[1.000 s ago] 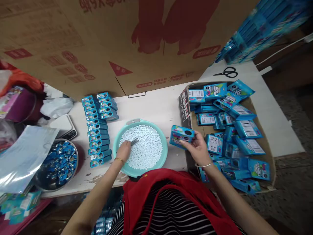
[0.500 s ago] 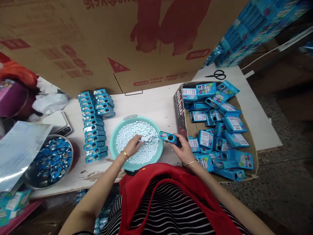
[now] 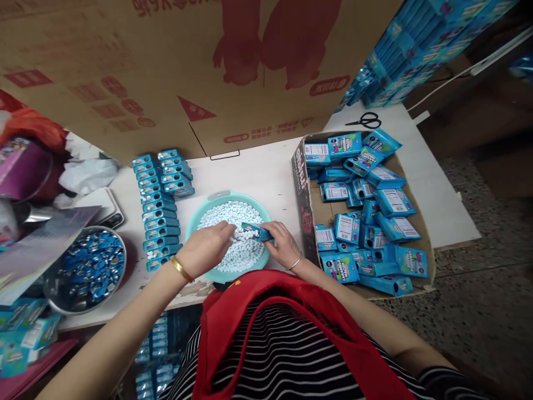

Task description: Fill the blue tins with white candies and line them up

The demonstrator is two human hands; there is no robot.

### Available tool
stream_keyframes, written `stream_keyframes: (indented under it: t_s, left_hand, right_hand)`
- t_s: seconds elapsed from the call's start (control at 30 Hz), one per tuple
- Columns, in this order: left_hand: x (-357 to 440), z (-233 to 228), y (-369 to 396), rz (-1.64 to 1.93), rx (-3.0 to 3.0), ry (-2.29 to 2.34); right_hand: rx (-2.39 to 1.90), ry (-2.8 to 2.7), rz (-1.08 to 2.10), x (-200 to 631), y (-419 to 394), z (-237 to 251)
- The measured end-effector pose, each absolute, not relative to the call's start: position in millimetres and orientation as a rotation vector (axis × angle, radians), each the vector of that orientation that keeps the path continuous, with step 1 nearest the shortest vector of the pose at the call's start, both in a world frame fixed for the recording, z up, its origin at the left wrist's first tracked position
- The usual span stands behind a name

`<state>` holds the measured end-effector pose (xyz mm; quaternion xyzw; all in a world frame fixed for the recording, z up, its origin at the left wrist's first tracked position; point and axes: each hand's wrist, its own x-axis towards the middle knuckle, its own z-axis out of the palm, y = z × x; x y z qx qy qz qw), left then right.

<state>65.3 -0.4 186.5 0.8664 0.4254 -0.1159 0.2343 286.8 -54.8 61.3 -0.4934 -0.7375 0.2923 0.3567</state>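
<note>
My left hand (image 3: 210, 247), a gold bangle at its wrist, is closed on the end of what looks like a small clear scoop, largely hidden under a heap of white pellet candies (image 3: 239, 235). My right hand (image 3: 283, 243) grips a small blue carton (image 3: 263, 233) tilted over the basin. The heap meets the carton's near end; its opening is hard to make out. Below both hands, the mint-green basin (image 3: 196, 216) holds a broad layer of the same white pellets.
Blue cartons (image 3: 160, 214) with round holes stand in two rows at left. A steel bowl (image 3: 125, 261) holds blue foil-like pieces. To the right, a cardboard tray (image 3: 322, 208) contains many blue cartons. Scissors (image 3: 368, 120) lie behind it; a large cardboard box (image 3: 158, 72) walls off the back.
My right hand has brought the carton left, over the basin. My left hand has shifted left and turned, with the heaped scoop now against the carton.
</note>
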Motion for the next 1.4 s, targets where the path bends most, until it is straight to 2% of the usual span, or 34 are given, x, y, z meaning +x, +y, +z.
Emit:
stream_keyframes:
  t_s: [0.13, 0.33, 0.43, 0.57, 0.73, 0.9, 1.03, 1.23, 1.4]
  left_hand:
    - [89, 206, -8, -0.454, 2.382, 1.283]
    - [66, 201, -2, -0.312, 2.385, 1.329]
    - [25, 160, 6, -0.435, 2.29, 1.446]
    - [-8, 78, -3, -0.654, 2.044, 1.438]
    - [26, 4, -28, -0.461, 2.008, 1.325]
    - [69, -24, -39, -0.2, 1.972, 1.304]
    - [63, -6, -39, -0.043, 1.938, 1.276]
    - [30, 78, -27, 0.228, 1.997, 1.169]
    - [33, 144, -12, 0.094, 2.163, 1.106]
  right_hand:
    - [-1.235, -1.912, 0.776, 281, -56, 57]
    - [-1.266, -1.835, 0.802, 284, -54, 49]
    - [-1.308, -1.742, 0.809, 292, -53, 45]
    - [-1.31, -1.662, 0.845, 304, -50, 46]
    - [-1.403, -1.61, 0.855, 309, -48, 54]
    - [-1.49, -1.53, 0.842, 311, -51, 52]
    - [-1.509, -1.537, 0.837, 318, -52, 51]
    - [-1.46, -1.667, 0.777, 317, -50, 57]
    - [-1.311, -1.82, 0.718, 297, -46, 58]
